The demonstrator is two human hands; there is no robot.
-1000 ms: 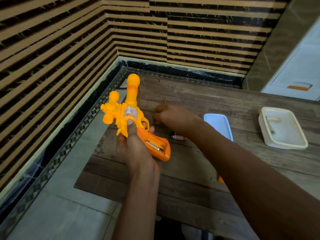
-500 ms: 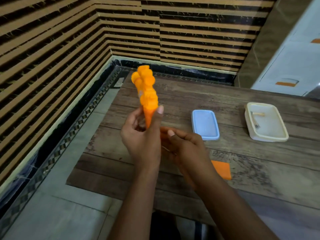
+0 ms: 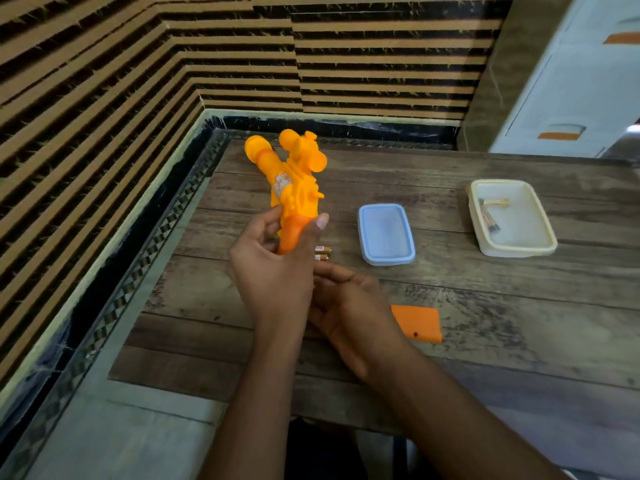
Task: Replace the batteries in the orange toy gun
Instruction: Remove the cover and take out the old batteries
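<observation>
Orange toy gun, in the head view, is raised above the table, its handle grasped by the left grip, long axis running away toward the wall. The right grip curls just beside the handle's butt, and I cannot tell whether it holds anything. Two batteries lie just beyond it.

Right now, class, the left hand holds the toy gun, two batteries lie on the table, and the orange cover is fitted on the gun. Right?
No: the head view shows the orange cover lying loose on the table, off the toy gun. The left hand does hold it, and two batteries lie on the table.
</observation>
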